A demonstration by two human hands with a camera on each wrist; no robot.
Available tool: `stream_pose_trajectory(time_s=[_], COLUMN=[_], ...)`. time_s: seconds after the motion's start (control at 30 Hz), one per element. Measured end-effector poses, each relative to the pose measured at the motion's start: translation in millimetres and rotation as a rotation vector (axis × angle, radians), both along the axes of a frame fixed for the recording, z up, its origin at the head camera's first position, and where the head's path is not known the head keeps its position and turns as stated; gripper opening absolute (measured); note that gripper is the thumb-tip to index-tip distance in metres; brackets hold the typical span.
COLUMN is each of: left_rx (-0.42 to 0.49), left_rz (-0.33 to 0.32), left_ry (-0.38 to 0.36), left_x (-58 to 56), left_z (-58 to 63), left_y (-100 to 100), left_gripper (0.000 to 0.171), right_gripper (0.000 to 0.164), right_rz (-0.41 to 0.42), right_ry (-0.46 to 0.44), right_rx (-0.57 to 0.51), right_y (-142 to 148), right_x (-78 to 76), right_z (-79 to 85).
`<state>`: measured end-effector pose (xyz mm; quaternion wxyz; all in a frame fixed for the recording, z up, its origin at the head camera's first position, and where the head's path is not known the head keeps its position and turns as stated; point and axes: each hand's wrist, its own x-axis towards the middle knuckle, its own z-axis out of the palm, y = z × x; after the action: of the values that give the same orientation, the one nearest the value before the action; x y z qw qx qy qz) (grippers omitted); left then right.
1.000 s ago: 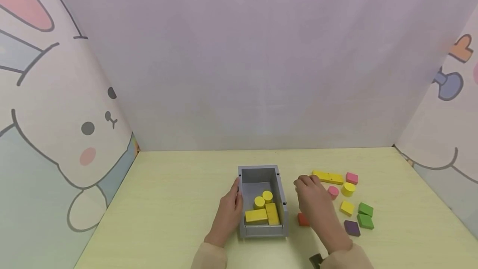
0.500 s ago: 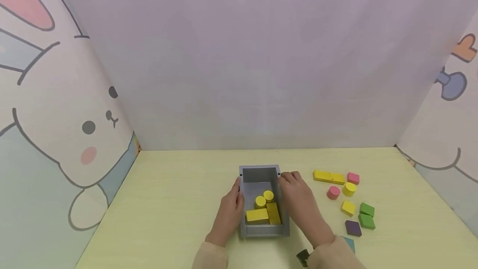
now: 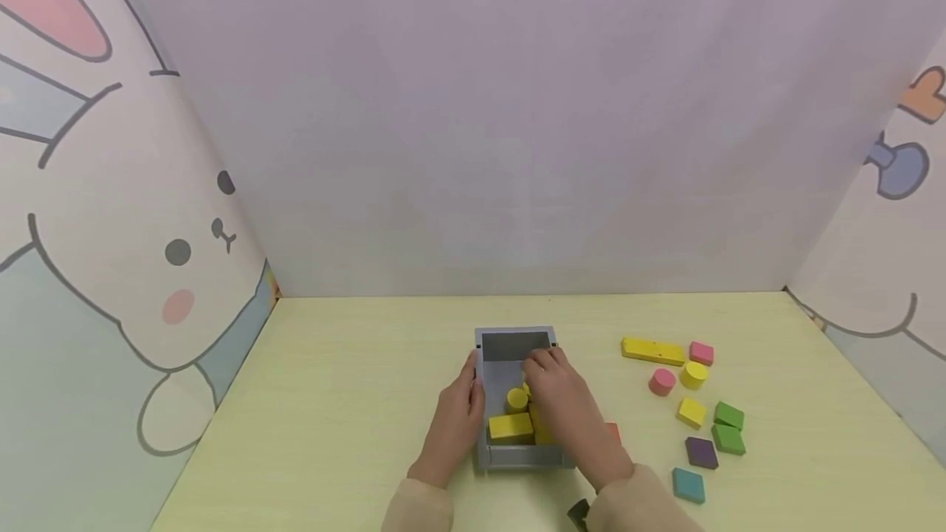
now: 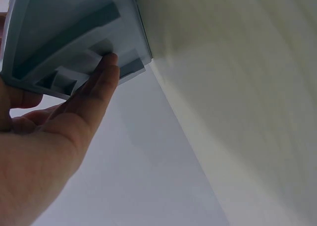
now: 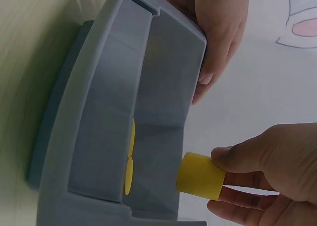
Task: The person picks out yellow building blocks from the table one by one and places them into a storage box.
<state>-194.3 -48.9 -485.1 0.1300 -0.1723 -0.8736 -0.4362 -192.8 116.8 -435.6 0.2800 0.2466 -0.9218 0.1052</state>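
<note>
A grey plastic box [image 3: 526,456] stands on the table. My left hand [image 3: 456,421] grips its left side; in the left wrist view the fingers lie along the outer wall. My right hand [image 3: 562,401] reaches over the box's right wall. In the right wrist view, its thumb and fingers pinch a yellow cylinder block [image 5: 200,175] at the box's opening. Inside the box are a yellow cylinder [image 3: 516,401] and a yellow rectangular block [image 3: 510,428]. Another yellow block is partly hidden behind my right hand.
Right of the box lie a long yellow block [image 3: 654,351], a pink cylinder [image 3: 662,382], a yellow cylinder [image 3: 694,375], a pink block [image 3: 702,353], a yellow block [image 3: 691,413], green blocks [image 3: 729,439], a purple block [image 3: 701,452] and a teal block [image 3: 688,485]. A red block [image 3: 613,432] is partly covered.
My right hand has moved left from the loose blocks, across the right wall and over the box. My left hand keeps its hold on the box, which stays in place.
</note>
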Motion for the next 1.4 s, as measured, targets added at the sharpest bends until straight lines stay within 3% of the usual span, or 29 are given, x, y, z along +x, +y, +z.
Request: stream_pose_trajectory(time_s=[0.37,0.63,1.0,1.4], left_rx=[-0.024,-0.032,-0.035,-0.031], left_rz=[0.015,0.018,0.015,0.02], left_ry=[-0.007,0.0,-0.052,-0.03], left_x=[-0.2,0.0,-0.7,-1.1], left_z=[0.9,-0.3,1.5,0.6], left_y=[0,-1,0,-1], left_gripper=[0.044,0.043,0.044,0.044], right_gripper=[0.014,0.01,0.016,0.012], right_rz=[0.026,0.041,0.107,0.142], right_ry=[-0.078,-0.095,-0.099,-0.149], right_rx=[0.001,-0.021,-0.064,-0.057], right_y=[-16,-27,-33,-35], right_x=[-4.1,-11.1,-14.7,-16.7], right_z=[-9.2,-18.2,-27.4,-37.5])
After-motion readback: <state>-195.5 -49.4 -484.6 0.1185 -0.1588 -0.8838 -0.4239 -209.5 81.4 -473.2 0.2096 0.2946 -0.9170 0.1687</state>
